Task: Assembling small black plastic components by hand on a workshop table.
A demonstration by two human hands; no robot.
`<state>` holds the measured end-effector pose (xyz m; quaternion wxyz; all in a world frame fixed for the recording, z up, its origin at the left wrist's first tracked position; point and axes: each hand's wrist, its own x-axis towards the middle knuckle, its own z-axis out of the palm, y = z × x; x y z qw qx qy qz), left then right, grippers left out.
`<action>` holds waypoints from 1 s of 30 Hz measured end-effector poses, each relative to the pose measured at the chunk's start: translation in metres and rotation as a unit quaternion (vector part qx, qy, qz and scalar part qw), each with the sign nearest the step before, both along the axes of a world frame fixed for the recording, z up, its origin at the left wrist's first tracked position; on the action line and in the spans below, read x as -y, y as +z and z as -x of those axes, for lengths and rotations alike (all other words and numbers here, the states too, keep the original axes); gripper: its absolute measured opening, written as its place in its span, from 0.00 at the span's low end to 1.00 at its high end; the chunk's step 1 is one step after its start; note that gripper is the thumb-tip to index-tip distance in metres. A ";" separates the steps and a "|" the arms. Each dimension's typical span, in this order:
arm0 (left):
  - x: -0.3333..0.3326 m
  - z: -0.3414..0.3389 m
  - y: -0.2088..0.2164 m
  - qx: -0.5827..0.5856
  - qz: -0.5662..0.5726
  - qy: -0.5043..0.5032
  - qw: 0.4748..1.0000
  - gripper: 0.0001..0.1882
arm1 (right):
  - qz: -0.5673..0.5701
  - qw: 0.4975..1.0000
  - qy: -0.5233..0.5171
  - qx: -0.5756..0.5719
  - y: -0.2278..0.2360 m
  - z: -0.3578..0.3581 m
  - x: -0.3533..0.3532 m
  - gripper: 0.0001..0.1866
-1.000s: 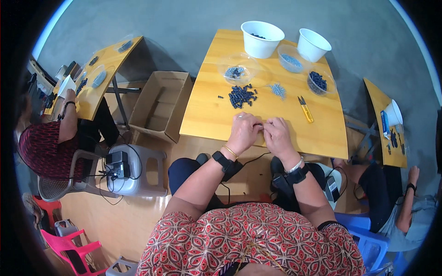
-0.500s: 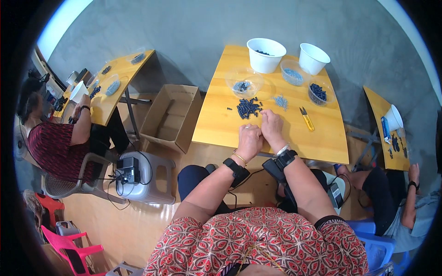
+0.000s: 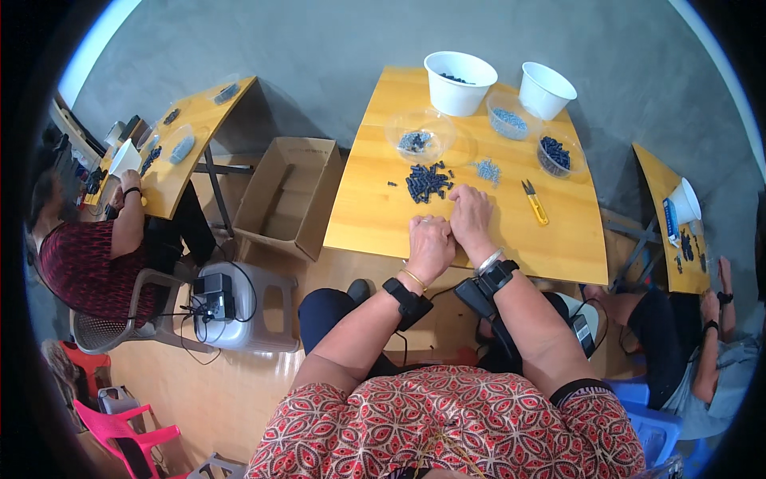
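Dark cylinders [image 3: 425, 185]: small ribbed-looking pieces heaped on the table [image 3: 527, 251], just beyond the hands.
Left hand [image 3: 432, 242]: fingers curled; cannot tell whether it grips anything.
Right hand [image 3: 471, 212]: beside the left, fingertips near the heap; its grip is hidden too.
Silvery bits [image 3: 487, 171]: small loose pile.
Snips [image 3: 535, 203]: yellow handle, dark pointed blades.
Clear left bowl [image 3: 440, 136]: mixed dark and silvery pieces.
Clear middle bowl [image 3: 508, 101]: silvery bits.
Clear right bowl [image 3: 578, 156]: dark cylinders.
White tub [image 3: 457, 97]: round, dark pieces inside.
Blue-and-white box [image 3: 671, 223]: print too small to read.
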<state>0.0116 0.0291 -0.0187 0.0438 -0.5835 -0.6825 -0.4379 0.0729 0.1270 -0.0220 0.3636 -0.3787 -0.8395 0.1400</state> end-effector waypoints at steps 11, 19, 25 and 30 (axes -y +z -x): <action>0.001 -0.005 0.004 -0.013 -0.002 -0.007 1.000 0.03 | 0.013 1.000 -0.020 0.012 0.010 -0.004 0.004 0.06; 0.023 0.009 0.036 0.521 0.043 -0.069 0.850 0.07 | 0.233 0.922 0.152 -0.268 0.036 -0.056 0.034 0.09; 0.061 -0.027 0.086 0.618 -0.034 -0.194 0.761 0.07 | 0.005 0.963 0.217 -0.160 0.100 -0.087 0.101 0.11; 0.082 -0.036 0.101 0.623 -0.022 -0.234 0.746 0.08 | -0.065 0.958 0.226 -0.162 0.118 -0.097 0.111 0.05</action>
